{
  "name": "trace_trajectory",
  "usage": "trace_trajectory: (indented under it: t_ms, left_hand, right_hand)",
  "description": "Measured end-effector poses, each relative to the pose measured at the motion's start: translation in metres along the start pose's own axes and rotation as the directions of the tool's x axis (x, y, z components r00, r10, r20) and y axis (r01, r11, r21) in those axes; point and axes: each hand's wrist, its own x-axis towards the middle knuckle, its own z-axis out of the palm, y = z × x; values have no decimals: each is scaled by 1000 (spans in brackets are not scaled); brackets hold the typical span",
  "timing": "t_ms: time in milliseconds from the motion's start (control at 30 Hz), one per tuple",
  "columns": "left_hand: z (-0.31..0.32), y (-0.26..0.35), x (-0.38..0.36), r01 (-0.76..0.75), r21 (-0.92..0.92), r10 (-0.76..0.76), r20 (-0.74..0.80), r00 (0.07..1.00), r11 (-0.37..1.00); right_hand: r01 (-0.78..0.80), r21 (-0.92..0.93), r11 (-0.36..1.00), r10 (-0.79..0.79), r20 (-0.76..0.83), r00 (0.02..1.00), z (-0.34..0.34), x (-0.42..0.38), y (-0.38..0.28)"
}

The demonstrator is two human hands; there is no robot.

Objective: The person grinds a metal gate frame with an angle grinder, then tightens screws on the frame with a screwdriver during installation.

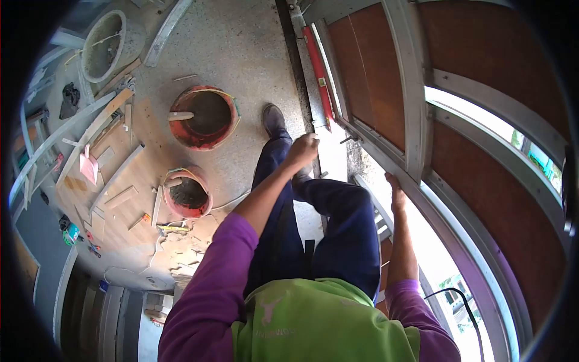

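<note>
right hand [396, 192] lies open on the window frame [416, 151], left hand [303, 149] fisted on nothing visible; a slip could tip them toward the buckets [202, 117] below.

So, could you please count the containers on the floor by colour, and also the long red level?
Red buckets: 2
Grey tub: 1
Red spirit level: 1
Total: 4

The grey metal window frame [416, 175] stands upright along the floor's right edge, its bars slanting across brown panels; the right hand [396, 192] rests on its lower rail.
</note>
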Motion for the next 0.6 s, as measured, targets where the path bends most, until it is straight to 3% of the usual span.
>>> trace_trajectory:
  t_ms: [33, 100, 233, 300, 433, 500, 600]
  left_hand:
    - [-23, 2, -9, -17, 15, 17, 34, 999, 1000]
    - [-49, -17, -35, -145, 97, 161, -183, 970, 985]
    - [-115, -35, -118, 20, 16, -14, -292, 956, 1000]
    - [-136, -62, -166, 44, 139, 9, -363, 932, 989]
    - [-160, -79, -248, 222, 153, -147, -393, 908, 963]
    - [-161, -119, -268, 267, 43, -232, -372, 899, 963]
    - [-173, -122, -310, 401, -180, -438, -278, 855, 898]
  right_hand:
    - [8, -38, 999, -8, -5, 1000, 1, -2, -5]
    - [16, 16, 1000, -16, -8, 1000, 7, -1, 5]
    - [136, -30, 990, -136, 2, 991, 0, 12, 18]
    - [155, -23, 988, -155, 34, 987, 0, 7, 12]
    - [175, -16, 984, -173, 106, 979, 0, -1, 0]
    - [210, -46, 977, -202, 141, 969, -2, 2, 0]
    - [253, -92, 963, -241, 122, 963, -6, -20, -14]
